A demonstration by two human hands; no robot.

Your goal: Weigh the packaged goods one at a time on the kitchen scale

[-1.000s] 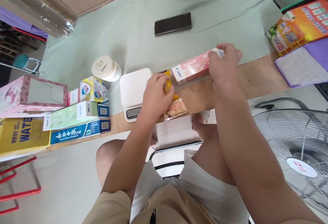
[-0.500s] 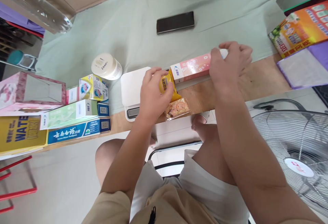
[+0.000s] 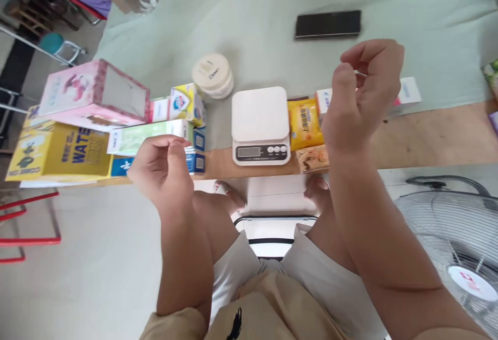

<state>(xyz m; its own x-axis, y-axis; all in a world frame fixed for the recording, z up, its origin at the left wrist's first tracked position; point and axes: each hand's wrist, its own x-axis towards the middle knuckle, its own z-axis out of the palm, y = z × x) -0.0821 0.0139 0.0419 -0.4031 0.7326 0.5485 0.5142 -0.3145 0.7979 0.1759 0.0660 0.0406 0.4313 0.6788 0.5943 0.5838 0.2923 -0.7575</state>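
Note:
My left hand hovers in front of the green carton and the blue toothpaste box, fingers curled to the thumb with nothing visible in them. Above a long pink-and-white box, my right hand is loosely closed and seemingly holds nothing; it hides most of that box. Between the hands a white kitchen scale lies with a bare platform. Touching or close to its right side are a yellow packet and a small clear-wrapped snack.
Behind the scale's left stands a cream Dove jar. A yellow soap box, a pink windowed box and a yellow WATER carton crowd the left. A phone lies at the back; a fan stands right, below the table edge.
Both hands have lifted off the goods by the scale. My left hand has moved left and curled; my right hand has risen from the pink-and-white box. The view has turned left.

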